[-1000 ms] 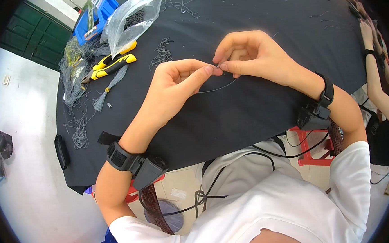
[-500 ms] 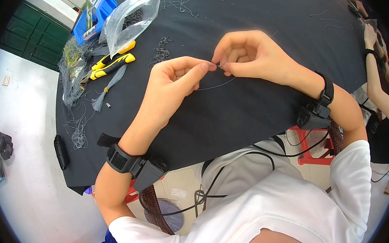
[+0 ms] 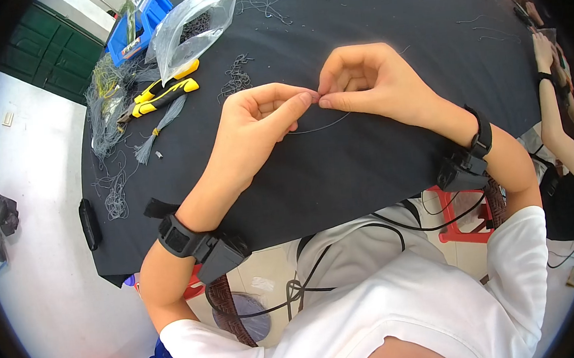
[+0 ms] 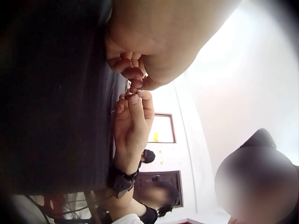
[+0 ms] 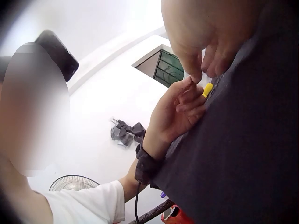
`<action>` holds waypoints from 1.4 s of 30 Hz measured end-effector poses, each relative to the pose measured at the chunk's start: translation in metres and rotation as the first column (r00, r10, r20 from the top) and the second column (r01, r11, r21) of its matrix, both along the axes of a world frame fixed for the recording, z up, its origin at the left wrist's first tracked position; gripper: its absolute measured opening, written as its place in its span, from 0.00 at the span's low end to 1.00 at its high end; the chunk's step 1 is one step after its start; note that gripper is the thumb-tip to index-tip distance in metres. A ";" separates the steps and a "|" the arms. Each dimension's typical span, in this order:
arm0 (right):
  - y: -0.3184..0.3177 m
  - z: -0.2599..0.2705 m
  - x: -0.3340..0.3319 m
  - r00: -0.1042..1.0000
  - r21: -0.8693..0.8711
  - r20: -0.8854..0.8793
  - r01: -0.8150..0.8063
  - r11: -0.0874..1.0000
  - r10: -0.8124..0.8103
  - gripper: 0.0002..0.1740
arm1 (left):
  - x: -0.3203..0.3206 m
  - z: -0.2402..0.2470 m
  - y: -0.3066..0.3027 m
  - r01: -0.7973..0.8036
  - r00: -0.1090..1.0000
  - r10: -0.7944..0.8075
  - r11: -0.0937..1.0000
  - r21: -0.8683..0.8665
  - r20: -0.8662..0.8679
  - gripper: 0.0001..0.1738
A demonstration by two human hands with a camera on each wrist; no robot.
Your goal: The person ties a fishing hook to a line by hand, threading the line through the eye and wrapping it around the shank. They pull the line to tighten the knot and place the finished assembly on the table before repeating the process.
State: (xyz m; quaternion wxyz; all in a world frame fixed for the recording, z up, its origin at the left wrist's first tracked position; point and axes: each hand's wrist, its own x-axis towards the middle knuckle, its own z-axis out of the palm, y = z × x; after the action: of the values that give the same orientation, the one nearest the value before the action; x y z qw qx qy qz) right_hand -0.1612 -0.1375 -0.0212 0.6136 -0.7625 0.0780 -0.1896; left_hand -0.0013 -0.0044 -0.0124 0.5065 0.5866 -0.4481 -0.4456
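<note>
Thumb and index finger of my left hand (image 3: 259,118) pinch together over the dark table, their tips meeting those of my right hand (image 3: 377,83). My right hand pinches at the same spot, its other fingers curled loosely behind. Below the fingertips a thin grey line (image 3: 323,128) hangs in a shallow arc between the two hands. Whatever small piece sits at the pinch is hidden by the fingers. In the left wrist view the right hand (image 4: 133,128) reaches up to the left fingertips; the right wrist view shows the left hand (image 5: 175,109) pinching from below.
To the left lie yellow-and-black pliers (image 3: 165,98), a tied bundle of grey line (image 3: 157,133) and tangled line (image 3: 104,112). Behind stand a clear plastic bag (image 3: 181,50) and a blue bin (image 3: 132,37). A small dark heap (image 3: 236,77) lies near the left hand. Another person's arm (image 3: 555,107) is at right.
The fingertips moved slightly apart, showing a small shiny piece between them, then came together again and covered it. The right fingers have shifted a little left onto the left fingertips.
</note>
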 end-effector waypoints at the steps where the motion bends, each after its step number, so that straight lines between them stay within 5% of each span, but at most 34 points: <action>1: 0.000 0.001 0.000 1.000 -0.015 -0.003 0.007 1.000 -0.007 0.06 | 0.000 0.000 0.000 -0.001 1.000 0.001 1.000 -0.004 0.001 0.11; 42: 0.005 0.004 0.000 0.999 -0.152 -0.026 0.026 0.988 -0.030 0.04 | -0.004 -0.003 -0.001 0.023 0.990 -0.006 0.992 -0.124 0.143 0.10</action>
State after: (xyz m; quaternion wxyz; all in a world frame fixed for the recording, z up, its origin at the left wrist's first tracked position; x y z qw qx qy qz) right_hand -0.1612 -0.1327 -0.0167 0.5502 -0.8083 0.0827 -0.1926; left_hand -0.0057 -0.0053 -0.0150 0.5059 0.5806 -0.5144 -0.3772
